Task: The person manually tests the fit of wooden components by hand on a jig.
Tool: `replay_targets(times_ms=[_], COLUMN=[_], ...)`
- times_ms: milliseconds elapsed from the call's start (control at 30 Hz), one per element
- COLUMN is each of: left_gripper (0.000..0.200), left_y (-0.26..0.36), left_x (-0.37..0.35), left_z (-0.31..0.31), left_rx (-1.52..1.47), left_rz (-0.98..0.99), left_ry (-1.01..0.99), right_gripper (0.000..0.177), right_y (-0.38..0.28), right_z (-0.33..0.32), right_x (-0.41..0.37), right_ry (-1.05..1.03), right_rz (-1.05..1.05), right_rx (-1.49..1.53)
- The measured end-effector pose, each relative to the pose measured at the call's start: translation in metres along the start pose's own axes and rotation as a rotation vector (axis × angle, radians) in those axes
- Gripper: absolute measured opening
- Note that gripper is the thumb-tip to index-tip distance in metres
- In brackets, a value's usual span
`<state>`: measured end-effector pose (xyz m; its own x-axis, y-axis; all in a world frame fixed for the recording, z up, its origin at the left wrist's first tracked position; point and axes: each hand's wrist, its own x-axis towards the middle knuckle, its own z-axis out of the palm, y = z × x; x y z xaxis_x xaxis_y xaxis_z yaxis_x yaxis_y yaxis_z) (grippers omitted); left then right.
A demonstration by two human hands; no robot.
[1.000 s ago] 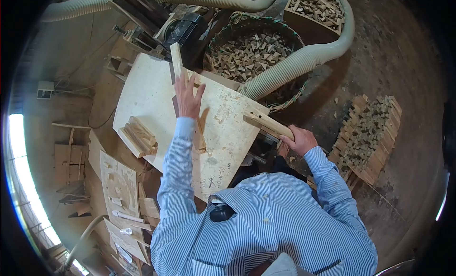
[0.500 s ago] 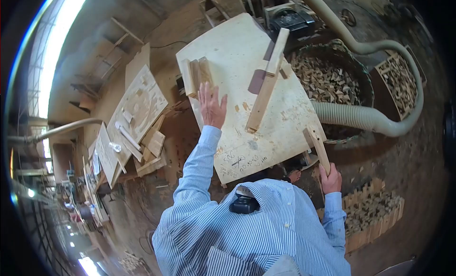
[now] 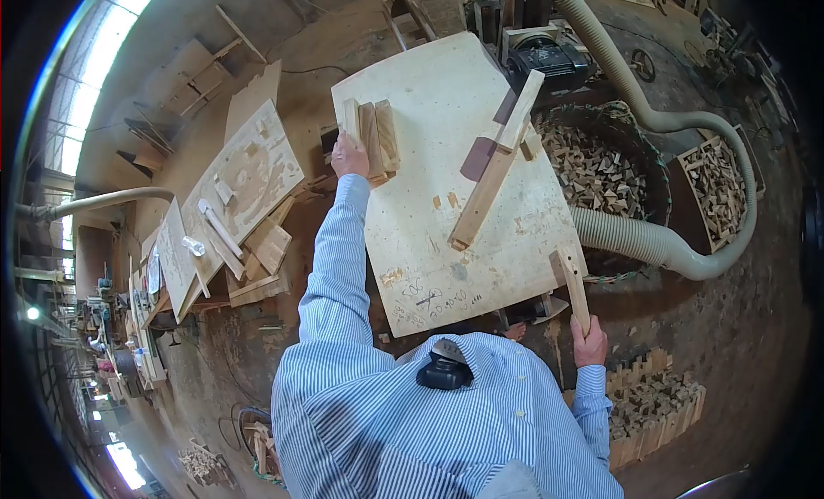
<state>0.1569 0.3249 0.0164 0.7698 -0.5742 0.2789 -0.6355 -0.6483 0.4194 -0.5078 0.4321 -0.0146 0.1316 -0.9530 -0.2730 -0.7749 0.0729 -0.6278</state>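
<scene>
At the left edge of the pale worktable (image 3: 429, 241), my left hand (image 3: 350, 156) is closed round the near end of a wooden block (image 3: 351, 117). Two more wooden blocks (image 3: 378, 137) stand close beside it on the right. My right hand (image 3: 590, 343) grips the lower end of a narrow wooden piece (image 3: 573, 284) with dark holes near its top, at the table's right front corner. Between the hands, a long wooden bar (image 3: 485, 194) lies slantwise on the tabletop by a maroon plate (image 3: 478, 159).
A big basket of wood offcuts (image 3: 592, 169) and a ribbed hose (image 3: 627, 233) are on the right. A motor (image 3: 549, 63) sits behind the table. Left stands a board-topped bench (image 3: 249, 177) with scraps. A crate of offcuts (image 3: 657, 413) is at lower right.
My left hand has gone from lying spread by the blocks to closing on the leftmost one, moving left. My right hand still holds the narrow wooden piece. The view has shifted slightly.
</scene>
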Motion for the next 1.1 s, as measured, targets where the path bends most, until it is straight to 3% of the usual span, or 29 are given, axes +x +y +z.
replay_targets(times_ms=[167, 300, 433, 500, 667, 933, 1100], left_gripper=[0.057, 0.055, 0.056, 0.053, 0.049, 0.05, 0.046], left_y=[0.04, 0.096, 0.15, 0.178, 0.216, 0.225, 0.207], left_x=[-0.028, -0.068, -0.091, -0.096, -0.083, -0.074, -0.057], left_z=[-0.021, 0.02, 0.071, 0.08, 0.1, 0.122, 0.16], left_rx=[-0.158, -0.352, -0.463, -0.369, -0.283, -0.165, -0.293], left_rz=[0.237, 0.49, 0.518, 0.498, 0.535, 0.547, 0.634], left_ry=[0.064, -0.083, -0.266, -0.335, -0.342, -0.413, -0.422], right_gripper=[0.043, 0.041, 0.042, 0.042, 0.041, 0.041, 0.041], right_y=[0.003, -0.002, -0.004, -0.006, -0.011, -0.021, -0.011], right_z=[0.005, 0.001, 0.001, 0.001, -0.002, -0.008, -0.002], right_x=[0.002, -0.003, -0.004, -0.006, -0.008, -0.009, -0.008], right_ry=[0.02, 0.041, 0.035, 0.045, 0.04, 0.028, 0.05], right_rz=[-0.011, 0.017, 0.004, 0.007, 0.027, 0.026, 0.021], right_rx=[-0.003, 0.002, -0.01, -0.011, -0.034, 0.025, -0.001])
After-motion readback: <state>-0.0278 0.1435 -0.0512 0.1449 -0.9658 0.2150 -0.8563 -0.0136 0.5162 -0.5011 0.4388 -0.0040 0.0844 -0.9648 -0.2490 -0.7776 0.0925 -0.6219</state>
